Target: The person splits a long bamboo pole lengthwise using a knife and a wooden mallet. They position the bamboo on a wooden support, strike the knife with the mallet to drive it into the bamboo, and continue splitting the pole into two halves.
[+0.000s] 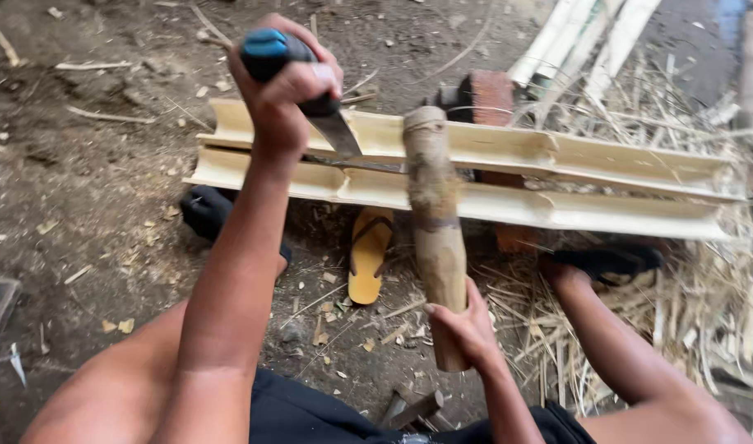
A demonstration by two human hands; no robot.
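Note:
My left hand (pixel 284 90) grips the blue-and-black handle of a knife (pixel 333 131), whose blade is set down into the gap of a split length of pale bamboo (pixel 557 156). My right hand (pixel 468 327) holds a thick wooden club (pixel 434 214) upright near its lower end; the club's top rests over the bamboo just right of the blade. The bamboo lies crosswise in front of me, its two halves spread apart.
A reddish brick (pixel 493 97) props the bamboo from behind. A yellow sandal (pixel 369 253) lies on the dirt below it. My feet in black sandals sit at the left (pixel 205 210) and right (pixel 608 261). Bamboo strips and dry shavings (pixel 689 304) pile at right.

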